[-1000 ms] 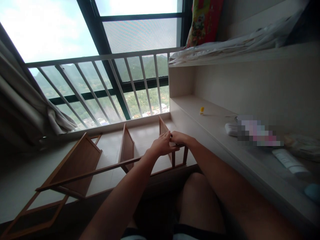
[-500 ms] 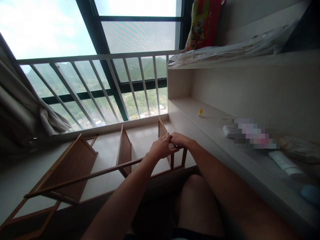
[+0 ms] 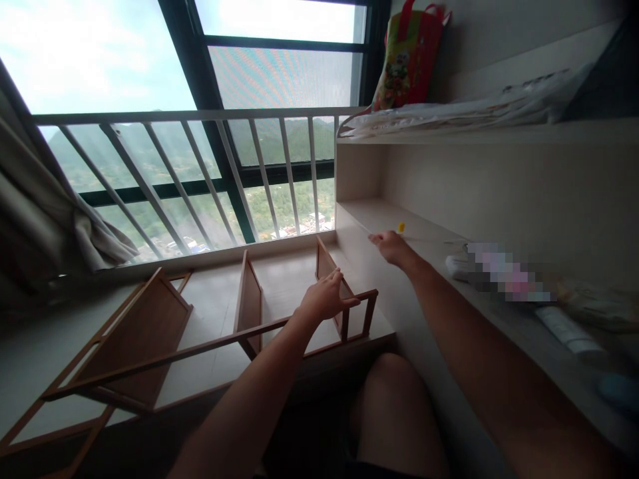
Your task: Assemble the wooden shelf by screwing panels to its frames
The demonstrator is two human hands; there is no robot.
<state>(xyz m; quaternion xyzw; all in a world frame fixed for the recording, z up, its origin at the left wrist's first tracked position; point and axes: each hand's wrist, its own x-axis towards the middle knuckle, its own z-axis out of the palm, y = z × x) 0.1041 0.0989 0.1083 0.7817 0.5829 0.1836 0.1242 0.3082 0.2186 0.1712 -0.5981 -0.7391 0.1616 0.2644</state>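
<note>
While the wooden rack (image 3: 248, 303) stretches from lower left to centre of the frame, your left hand (image 3: 324, 296), the nearer, spreads unclosed over its right end; your right hand (image 3: 392, 247) is apart, its grip I cannot tell.

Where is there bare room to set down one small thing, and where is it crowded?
The lower shelf looks bare between its window end and the small yellow item, beyond the right hand. The pale ledge looks bare between the wooden rack's left board and middle board. Crowded: the shelf's right side, around the white tube.
</note>
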